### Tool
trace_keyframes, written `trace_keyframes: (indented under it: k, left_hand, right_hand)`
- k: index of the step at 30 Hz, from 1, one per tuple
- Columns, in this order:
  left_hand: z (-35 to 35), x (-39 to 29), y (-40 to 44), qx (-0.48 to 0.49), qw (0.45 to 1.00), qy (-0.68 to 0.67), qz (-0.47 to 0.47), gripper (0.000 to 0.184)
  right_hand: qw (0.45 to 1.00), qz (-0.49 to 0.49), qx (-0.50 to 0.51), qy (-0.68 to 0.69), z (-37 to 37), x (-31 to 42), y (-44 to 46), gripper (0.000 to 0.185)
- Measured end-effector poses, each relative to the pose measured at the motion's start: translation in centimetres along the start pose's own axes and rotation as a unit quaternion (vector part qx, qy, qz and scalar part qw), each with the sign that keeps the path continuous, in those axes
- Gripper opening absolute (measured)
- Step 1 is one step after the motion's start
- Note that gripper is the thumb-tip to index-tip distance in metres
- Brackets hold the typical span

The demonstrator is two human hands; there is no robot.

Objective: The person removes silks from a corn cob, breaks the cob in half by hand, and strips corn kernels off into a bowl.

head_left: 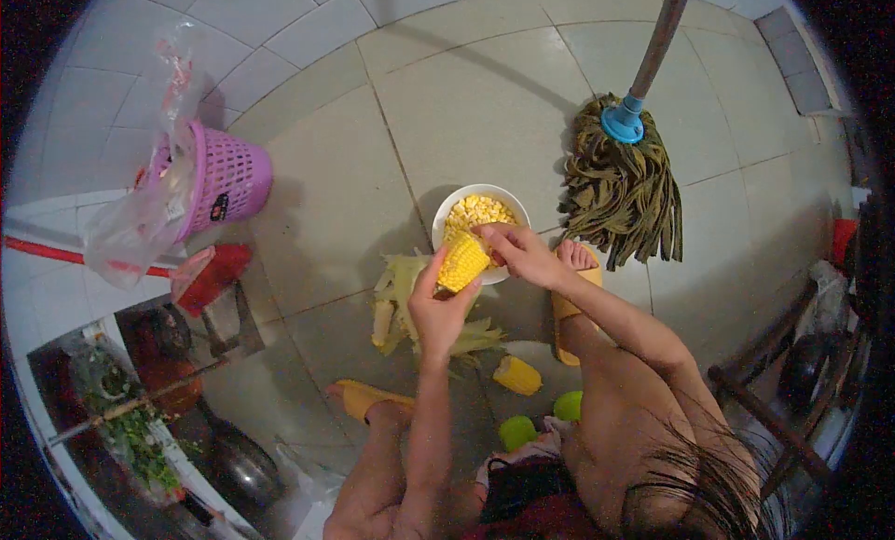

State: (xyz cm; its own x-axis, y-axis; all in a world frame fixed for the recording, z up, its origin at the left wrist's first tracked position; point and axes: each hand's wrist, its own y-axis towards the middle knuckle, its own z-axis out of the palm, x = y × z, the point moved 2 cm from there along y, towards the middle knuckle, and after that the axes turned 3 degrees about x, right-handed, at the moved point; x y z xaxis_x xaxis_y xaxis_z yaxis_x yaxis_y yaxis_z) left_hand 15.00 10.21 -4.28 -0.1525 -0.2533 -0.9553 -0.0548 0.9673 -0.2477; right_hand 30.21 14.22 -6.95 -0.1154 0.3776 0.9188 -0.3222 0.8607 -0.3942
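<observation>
My left hand [440, 302] is wrapped round a piece of yellow corn cob [461, 263], tilted above the near side of a white bowl [437, 225]. At the cob's upper right end, my right hand [524, 254] has its fingers bent against the kernels; the fingertips are partly hidden, so whether they grip it is unclear. Loose corn kernels [477, 209] fill much of the bowl, which rests on the floor. Pale green corn husks [403, 284] lie under and left of my left hand. Another piece of corn [517, 376] lies nearer to me on the floor.
A mop [623, 181] stands at the right, beyond my foot in a yellow slipper [567, 330]. On the left are a purple basket [233, 181] with a plastic bag, a red broom [213, 274] and a low shelf with green vegetables [130, 428]. Wooden bars [774, 423] stand at the right edge.
</observation>
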Motion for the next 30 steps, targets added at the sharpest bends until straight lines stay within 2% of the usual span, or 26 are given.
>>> trace_keyframes:
  k: [1, 4, 7, 10, 16, 19, 22, 25, 28, 30]
  left_hand:
    - [0.0, 0.0, 0.0, -0.001, 1.0, 0.013, 0.009, 0.055]
    - [0.2, -0.7, -0.1, -0.011, 1.0, 0.027, 0.009, 0.055]
    - [0.2, -0.9, -0.1, -0.01, 0.998, 0.064, 0.019, 0.055]
    - [0.1, -0.8, -0.2, -0.009, 0.996, 0.086, 0.03, 0.054]
    - [0.2, 1.0, 0.0, 0.011, 1.0, 0.023, 0.013, 0.055]
    - [0.4, 0.4, -0.3, 0.021, 0.996, -0.072, -0.043, 0.056]
    - [0.1, 1.1, 0.0, 0.023, 0.991, -0.102, -0.081, 0.056]
    - [0.0, 1.1, 0.0, 0.024, 0.988, -0.115, -0.101, 0.055]
    - [0.0, 0.5, 0.0, 0.033, 0.988, -0.108, -0.102, 0.055]
    - [0.1, 0.3, 0.0, 0.034, 0.99, -0.103, -0.088, 0.055]
  right_hand:
    - [0.999, -0.043, -0.003, -0.022, 0.1, 0.3, -0.1, 0.042]
    - [0.998, -0.036, 0.02, -0.051, 0.0, 0.4, -0.1, 0.041]
    - [0.992, -0.064, -0.004, -0.108, 0.1, 0.5, -0.3, 0.036]
    - [0.975, -0.129, -0.013, -0.182, -0.1, 0.6, -0.2, 0.032]
    - [0.976, -0.12, -0.017, -0.178, -0.2, -0.6, 0.0, 0.031]
    - [0.995, -0.028, 0.0, -0.1, -0.7, -1.2, 0.2, 0.034]
    - [0.995, 0.096, -0.035, 0.012, -0.5, -0.6, 0.2, 0.039]
    - [0.997, 0.063, 0.012, -0.033, -0.6, -0.2, -0.2, 0.044]
    - [0.997, -0.038, 0.031, -0.061, 0.0, 0.2, -0.4, 0.046]
    - [0.994, -0.025, 0.044, -0.1, -0.1, 0.3, -0.4, 0.045]
